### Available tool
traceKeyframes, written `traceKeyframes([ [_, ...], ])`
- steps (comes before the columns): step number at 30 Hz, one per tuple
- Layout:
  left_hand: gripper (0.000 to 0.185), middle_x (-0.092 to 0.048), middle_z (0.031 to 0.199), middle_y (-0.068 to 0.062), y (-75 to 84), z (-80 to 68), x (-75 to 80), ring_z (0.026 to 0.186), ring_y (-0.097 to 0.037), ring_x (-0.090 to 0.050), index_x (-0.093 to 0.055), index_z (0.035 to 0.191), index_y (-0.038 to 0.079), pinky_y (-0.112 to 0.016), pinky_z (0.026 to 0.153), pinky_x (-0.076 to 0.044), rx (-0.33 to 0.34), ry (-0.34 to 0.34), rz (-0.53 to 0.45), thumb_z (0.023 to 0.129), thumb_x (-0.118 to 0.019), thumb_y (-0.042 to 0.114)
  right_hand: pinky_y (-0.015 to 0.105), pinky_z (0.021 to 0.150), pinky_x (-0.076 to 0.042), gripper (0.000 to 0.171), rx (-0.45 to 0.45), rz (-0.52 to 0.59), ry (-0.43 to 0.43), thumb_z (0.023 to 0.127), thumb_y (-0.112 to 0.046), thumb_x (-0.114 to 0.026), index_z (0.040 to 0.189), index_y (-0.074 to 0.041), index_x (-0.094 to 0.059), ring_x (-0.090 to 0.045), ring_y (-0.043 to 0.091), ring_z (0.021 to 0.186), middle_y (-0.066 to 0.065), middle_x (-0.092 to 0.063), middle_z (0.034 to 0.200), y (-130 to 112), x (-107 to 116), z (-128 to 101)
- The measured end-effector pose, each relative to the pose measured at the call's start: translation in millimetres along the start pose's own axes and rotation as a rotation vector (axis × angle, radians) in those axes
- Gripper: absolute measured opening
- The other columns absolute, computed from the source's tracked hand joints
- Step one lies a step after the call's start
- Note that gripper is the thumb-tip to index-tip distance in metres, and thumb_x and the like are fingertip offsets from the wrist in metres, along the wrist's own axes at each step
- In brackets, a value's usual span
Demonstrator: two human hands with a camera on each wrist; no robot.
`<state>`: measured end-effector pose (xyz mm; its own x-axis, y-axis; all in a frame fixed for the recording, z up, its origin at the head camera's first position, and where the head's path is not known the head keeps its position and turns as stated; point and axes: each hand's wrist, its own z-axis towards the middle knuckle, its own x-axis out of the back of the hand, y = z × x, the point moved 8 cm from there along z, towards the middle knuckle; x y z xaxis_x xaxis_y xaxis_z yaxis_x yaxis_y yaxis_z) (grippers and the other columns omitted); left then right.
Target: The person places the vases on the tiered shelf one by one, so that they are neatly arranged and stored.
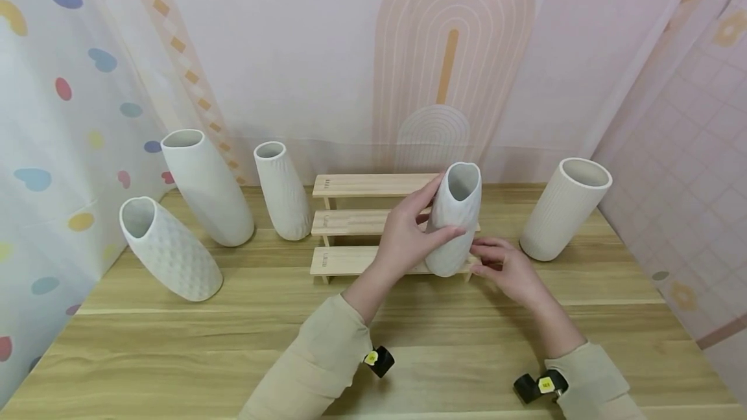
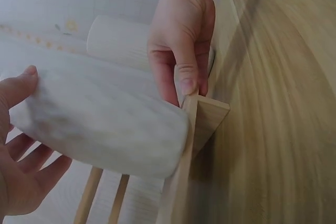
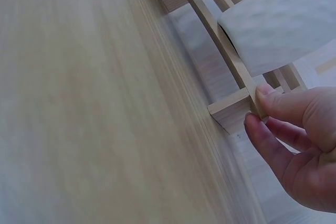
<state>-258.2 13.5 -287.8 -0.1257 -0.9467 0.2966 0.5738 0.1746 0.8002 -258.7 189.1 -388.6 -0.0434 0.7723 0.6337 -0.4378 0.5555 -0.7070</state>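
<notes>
In the head view my left hand (image 1: 408, 232) grips a white vase (image 1: 452, 232) round its left side, thumb across the front. The vase's base is at the right part of the lowest step of a three-tier wooden stand (image 1: 344, 260). In the left wrist view the base of the vase (image 2: 121, 119) appears to touch that step's board. My right hand (image 1: 510, 271) is at the right end of the same step. The right wrist view shows its thumb and fingers pinching the end of the board (image 3: 239, 72).
Left of the stand are a dimpled vase (image 1: 175, 255), a tall smooth vase (image 1: 210, 193) and a slim ridged vase (image 1: 284, 196). A ribbed vase (image 1: 563, 212) stands to the right, close to my right hand. A patterned curtain (image 1: 292, 50) hangs behind the wooden table (image 1: 175, 355).
</notes>
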Motion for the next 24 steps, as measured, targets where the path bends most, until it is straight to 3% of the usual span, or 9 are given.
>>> traceKeyframes([
  [6, 0.065, -0.058, 0.122, 0.000, -12.7, -17.7, 10.2, 0.106, -0.017, -0.057, -0.050, 0.134, 0.018, -0.037, 0.083, -0.051, 0.065, -0.032, -0.073, 0.076, -0.078, 0.018, 0.041, 0.078, -0.051, 0.034, 0.010, 0.018, -0.005, 0.079, -0.001, -0.070, 0.111, 0.007, -0.064, -0.058, 0.031, 0.096, 0.018, -0.055, 0.116, -0.3, -0.5, -0.9],
  [12, 0.054, -0.061, 0.112, -0.021, 0.0, -30.4, 31.5, 0.100, -0.036, -0.059, -0.054, 0.127, 0.001, -0.048, 0.085, -0.048, 0.106, -0.031, -0.105, 0.077, -0.073, 0.001, 0.040, 0.079, -0.051, 0.035, -0.018, 0.067, -0.005, 0.078, 0.000, -0.071, 0.112, 0.007, -0.063, -0.057, 0.031, 0.099, 0.019, -0.055, 0.118, 1.5, -0.9, -0.3],
  [24, 0.053, -0.061, 0.109, -0.024, 1.7, -48.7, 82.2, 0.099, -0.039, -0.059, -0.052, 0.127, -0.003, -0.053, 0.085, -0.047, 0.079, -0.033, -0.042, 0.078, -0.070, -0.005, 0.041, 0.081, -0.051, 0.036, -0.049, 0.076, -0.028, 0.080, -0.002, -0.069, 0.115, 0.006, -0.061, -0.057, 0.032, 0.101, 0.018, -0.052, 0.122, 3.5, -1.7, -1.4],
])
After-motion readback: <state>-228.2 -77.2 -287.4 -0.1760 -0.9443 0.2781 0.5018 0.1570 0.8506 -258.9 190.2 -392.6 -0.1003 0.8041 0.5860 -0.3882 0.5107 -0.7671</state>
